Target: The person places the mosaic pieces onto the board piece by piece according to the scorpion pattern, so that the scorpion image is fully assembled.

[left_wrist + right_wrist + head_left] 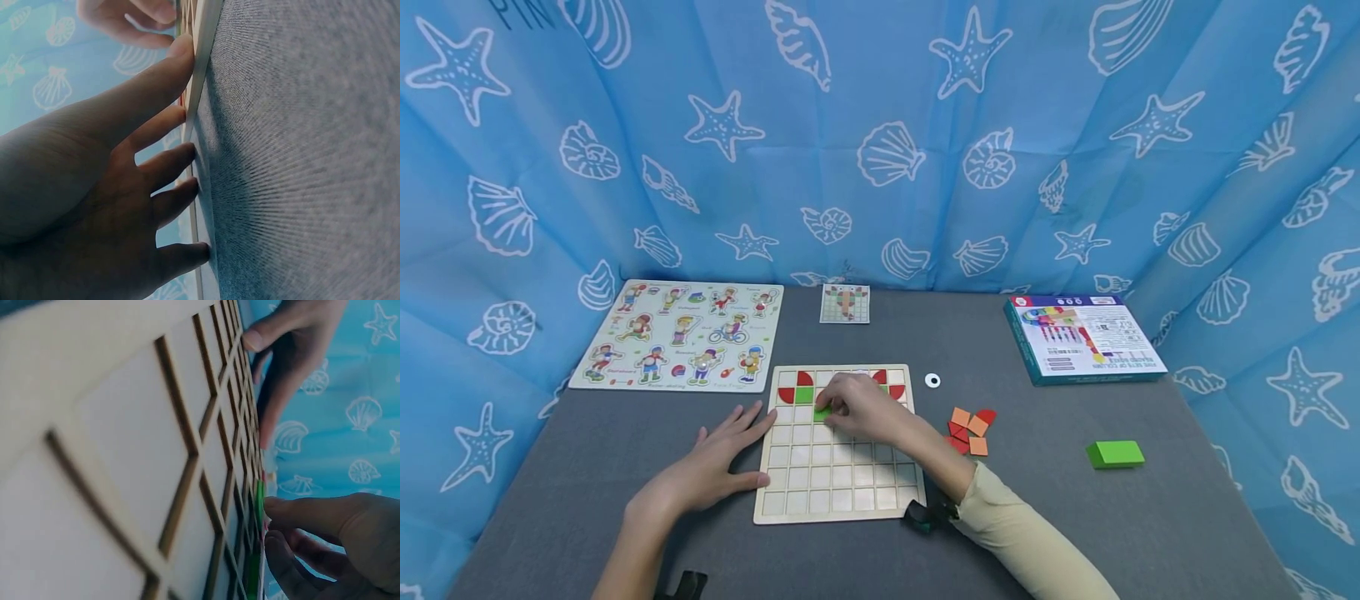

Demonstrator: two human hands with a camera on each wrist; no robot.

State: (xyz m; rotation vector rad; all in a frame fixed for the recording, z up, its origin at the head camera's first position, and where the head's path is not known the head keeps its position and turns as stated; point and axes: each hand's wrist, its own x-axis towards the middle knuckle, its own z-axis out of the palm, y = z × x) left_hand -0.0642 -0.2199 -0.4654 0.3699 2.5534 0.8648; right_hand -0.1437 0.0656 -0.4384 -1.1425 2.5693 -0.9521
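A wooden grid board [822, 479] with square cells lies flat in front of me. My right hand [868, 407] is over its upper middle, pinching a green square tile [822, 414] between thumb and forefinger at a cell; in the right wrist view the tile [260, 500] is by the fingertips. My left hand [711, 467] spreads its straight fingers along the board's left edge, thumb and forefinger touching it. Red quarter-round tiles [786, 395] surround another green tile [804, 395] at the upper left. Similar red tiles [897, 392] lie at the upper right, partly hidden by my right hand.
Loose orange and red tiles [977, 447] are piled right of the board. A small pattern card [845, 319] lies behind it. A sports picture puzzle [658, 333] is at the back left, a boxed set [1082, 342] at the back right. A green block [1116, 454] and white ring [932, 381] lie rightward.
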